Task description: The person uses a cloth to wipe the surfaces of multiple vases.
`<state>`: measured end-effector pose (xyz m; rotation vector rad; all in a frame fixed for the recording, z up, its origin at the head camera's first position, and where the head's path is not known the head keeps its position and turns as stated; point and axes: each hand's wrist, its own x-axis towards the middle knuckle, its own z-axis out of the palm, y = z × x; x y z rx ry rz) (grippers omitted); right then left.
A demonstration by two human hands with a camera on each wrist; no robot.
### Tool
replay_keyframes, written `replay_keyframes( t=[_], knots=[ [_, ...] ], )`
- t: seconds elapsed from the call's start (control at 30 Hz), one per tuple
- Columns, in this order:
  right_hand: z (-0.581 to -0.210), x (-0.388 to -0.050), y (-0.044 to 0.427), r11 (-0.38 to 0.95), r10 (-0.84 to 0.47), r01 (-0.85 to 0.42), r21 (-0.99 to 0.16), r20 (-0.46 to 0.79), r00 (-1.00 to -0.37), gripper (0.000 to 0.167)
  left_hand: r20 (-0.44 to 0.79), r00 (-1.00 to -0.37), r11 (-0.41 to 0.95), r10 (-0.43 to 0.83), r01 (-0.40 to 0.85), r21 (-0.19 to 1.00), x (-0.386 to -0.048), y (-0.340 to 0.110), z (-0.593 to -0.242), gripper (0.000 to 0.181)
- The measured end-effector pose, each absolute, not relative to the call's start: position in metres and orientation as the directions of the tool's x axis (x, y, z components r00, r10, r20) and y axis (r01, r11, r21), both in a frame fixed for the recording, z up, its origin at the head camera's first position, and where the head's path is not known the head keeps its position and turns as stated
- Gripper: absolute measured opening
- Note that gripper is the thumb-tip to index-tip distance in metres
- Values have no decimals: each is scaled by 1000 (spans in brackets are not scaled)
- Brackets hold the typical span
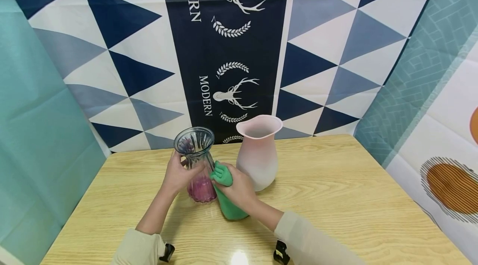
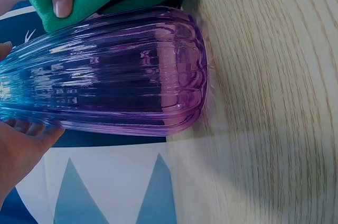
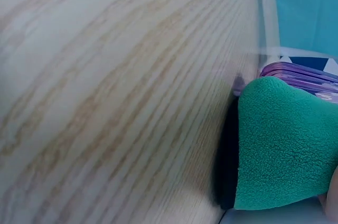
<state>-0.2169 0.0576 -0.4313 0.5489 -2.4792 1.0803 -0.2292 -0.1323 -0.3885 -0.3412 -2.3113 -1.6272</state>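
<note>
A ribbed glass vase (image 1: 202,190), smoky blue at its flared rim and pink-purple at the base, is upright over the table. My left hand (image 1: 178,175) grips it round the neck, the thumb across the front. In the left wrist view the base of the vase (image 2: 132,76) is close to the wood; whether it touches is hard to tell. My right hand (image 1: 242,187) holds a bunched green cloth (image 1: 232,210) at the vase's right side. The cloth (image 3: 288,145) hangs down near the tabletop in the right wrist view and partly hides the vase.
A pink-and-white frosted vase (image 1: 257,161) stands just behind my right hand. Both vases are on a light wooden table (image 1: 321,198). Behind it hangs a patterned cloth (image 1: 134,61) with triangles and deer heads. Teal sheeting (image 1: 45,132) borders the left side.
</note>
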Motion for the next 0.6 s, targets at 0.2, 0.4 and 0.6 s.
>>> replay_keyframes(
  t=[0.2,0.4,0.6],
  knots=[
    [-429,-216,58,631,-193,-467,-619,458,-868,51,389,-921,352,19,370,860,-231,-133,-392,80],
    [-421,-219,56,522,-181,-527,-670,517,-836,50,401,-916,362,19,380,851,-230,-133,-391,79],
    [-409,-225,53,487,-141,-604,-631,625,-768,46,393,-919,370,19,372,851,-229,-134,-390,74]
  ],
)
